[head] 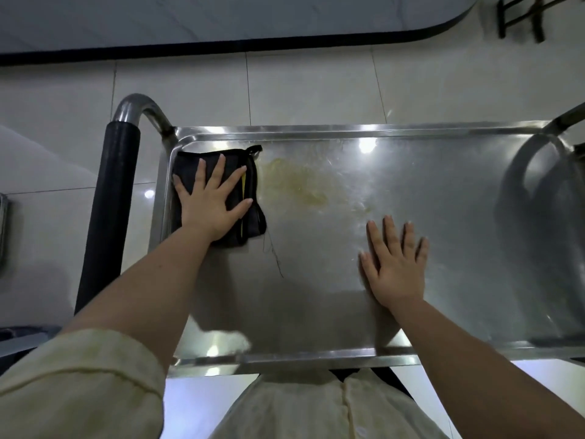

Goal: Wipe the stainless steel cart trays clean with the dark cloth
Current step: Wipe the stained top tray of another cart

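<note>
Bright glare spots sit on the steel tray [443, 236]; my shadow dims its near side; straight lines bow toward the edges.

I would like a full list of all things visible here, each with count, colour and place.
tray: one, steel grey, cart top, centre
dark cloth: one, black with yellow stripe, tray's far left corner
stain: one, yellowish, on tray right of cloth
thread: one, dark, on tray beside cloth
handle padding: one, black, cart's left end
floor: one, pale tiles, under cart
table: one, white with black edge, far side
left grip: one hand, flat on cloth
right grip: one hand, flat on bare tray
</note>
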`<action>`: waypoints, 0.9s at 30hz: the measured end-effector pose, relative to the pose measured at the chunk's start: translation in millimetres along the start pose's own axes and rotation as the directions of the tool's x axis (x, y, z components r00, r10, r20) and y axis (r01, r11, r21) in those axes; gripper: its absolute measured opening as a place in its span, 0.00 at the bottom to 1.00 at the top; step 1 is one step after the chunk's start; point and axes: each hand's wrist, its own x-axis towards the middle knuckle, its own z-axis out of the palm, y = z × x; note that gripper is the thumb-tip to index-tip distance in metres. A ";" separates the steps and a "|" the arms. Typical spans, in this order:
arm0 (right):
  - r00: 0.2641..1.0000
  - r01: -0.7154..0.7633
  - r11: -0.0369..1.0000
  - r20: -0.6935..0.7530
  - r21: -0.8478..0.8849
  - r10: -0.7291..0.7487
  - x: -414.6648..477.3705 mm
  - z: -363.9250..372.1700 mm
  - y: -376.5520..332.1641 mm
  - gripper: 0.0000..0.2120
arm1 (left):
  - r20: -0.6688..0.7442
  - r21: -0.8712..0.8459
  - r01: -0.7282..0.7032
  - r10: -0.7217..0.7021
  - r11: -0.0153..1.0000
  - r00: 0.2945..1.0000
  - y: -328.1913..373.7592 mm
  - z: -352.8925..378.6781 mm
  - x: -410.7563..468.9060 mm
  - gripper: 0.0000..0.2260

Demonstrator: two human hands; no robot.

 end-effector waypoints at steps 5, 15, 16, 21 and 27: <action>1.000 0.007 1.000 0.025 -0.017 -0.007 1.2 -1.1 0.3 0.30 | 0.030 -0.012 0.023 -0.023 1.000 0.999 -18.7 -10.3 29.2 0.30; 0.998 0.012 1.000 0.065 -0.022 -0.010 3.0 -4.0 -2.4 0.31 | 0.012 0.014 0.071 -0.072 0.997 0.997 36.6 -3.1 41.1 0.32; 0.997 0.009 1.000 0.077 -0.023 -0.007 2.8 -5.4 -2.3 0.31 | 0.016 0.011 0.034 -0.035 0.999 0.999 58.7 -1.3 44.4 0.32; 0.991 0.044 0.998 0.125 0.054 -0.050 4.7 -16.8 3.4 0.30 | 0.038 0.005 -0.150 0.150 0.989 0.988 172.0 6.0 63.7 0.33; 0.998 -0.047 0.997 0.041 0.063 0.044 24.1 -29.6 70.2 0.30 | 0.032 -0.001 -0.150 0.150 0.989 0.988 238.6 9.6 81.7 0.33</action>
